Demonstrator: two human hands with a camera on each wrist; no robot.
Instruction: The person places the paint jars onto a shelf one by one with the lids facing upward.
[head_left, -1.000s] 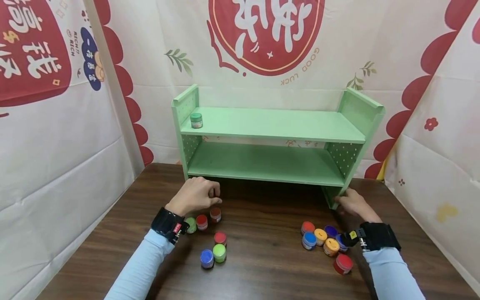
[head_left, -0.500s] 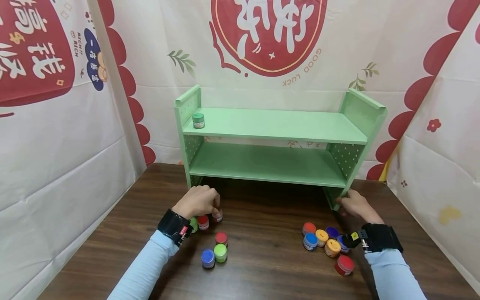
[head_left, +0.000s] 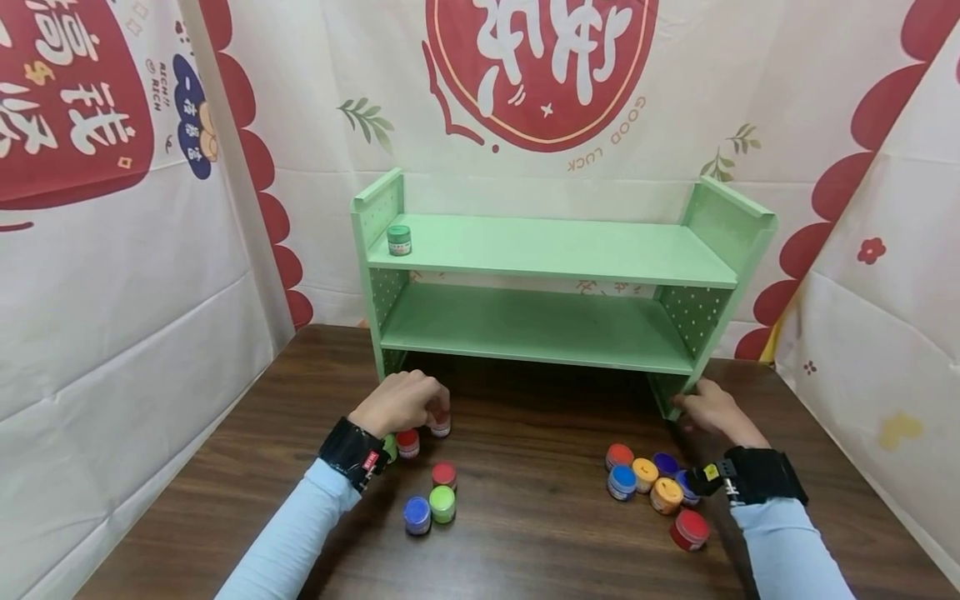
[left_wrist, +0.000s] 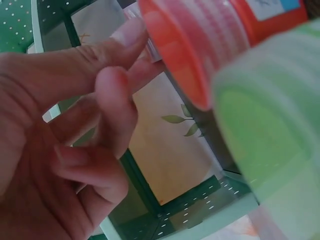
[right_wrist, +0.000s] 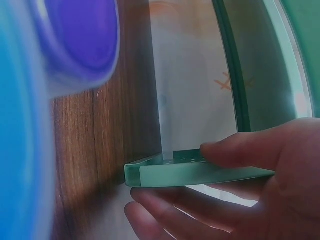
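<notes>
Tabletop [head_left: 525, 542], hands [head_left: 401, 402] apart, pinched jar [head_left: 441, 428], shelf edge [right_wrist: 200, 175]

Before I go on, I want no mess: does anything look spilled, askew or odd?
No spill or damage shows, and the jars on the table look upright. The odd thing is the cloth behind the shelf: its "GOOD LUCK" lettering is upside down.

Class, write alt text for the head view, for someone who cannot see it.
A person's left hand pinches a small jar while the right hand grips a green shelf low on its right side. Colourful jars stand on the brown table; a green jar sits on the upper board.
</notes>
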